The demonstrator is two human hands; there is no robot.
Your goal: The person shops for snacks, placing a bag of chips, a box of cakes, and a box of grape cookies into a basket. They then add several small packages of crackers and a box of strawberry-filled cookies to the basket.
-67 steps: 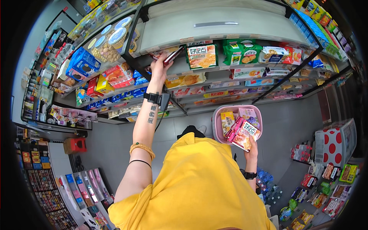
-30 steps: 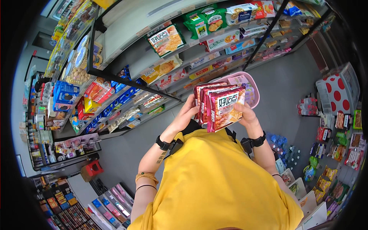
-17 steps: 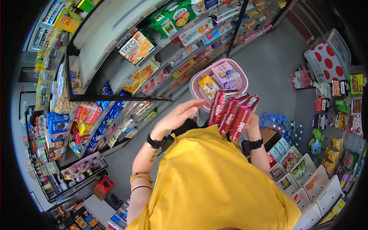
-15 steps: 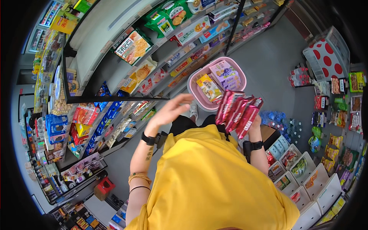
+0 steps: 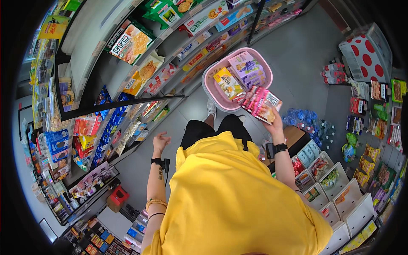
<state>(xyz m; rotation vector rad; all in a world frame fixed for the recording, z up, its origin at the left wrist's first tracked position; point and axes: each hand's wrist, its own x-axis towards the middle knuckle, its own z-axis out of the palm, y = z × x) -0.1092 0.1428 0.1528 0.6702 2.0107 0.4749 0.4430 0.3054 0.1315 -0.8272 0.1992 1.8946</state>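
A person in a yellow shirt (image 5: 238,191) and black shorts (image 5: 196,134) is seen from above, standing on a grey floor (image 5: 297,63) in a narrow shop aisle. The right hand (image 5: 275,122), reaching forward, grips a fanned stack of red snack packs (image 5: 260,103) by its near edge. Those packs are at the near right corner of a pink basket (image 5: 208,87), overlapping its rim from this angle; whether they touch it cannot be told. Inside the basket, a yellow box (image 5: 229,84) lies on the left, and purple boxes (image 5: 244,67) are beside it on the right. The left hand (image 5: 160,142) is empty, fingers loosely bent, held low and out to the left, well apart from the basket. Each wrist wears a black strap, and a beaded bracelet (image 5: 156,203) circles the left forearm. Ahead and to the left, shelves carry a cracker pack (image 5: 134,41) with green edges, green bags (image 5: 159,13) and a yellow biscuit pack (image 5: 144,73). To the right are a white box with red dots (image 5: 367,61), clear blue bottles (image 5: 301,120) on the floor, and, beside the person, white bins (image 5: 346,197) of small packages.
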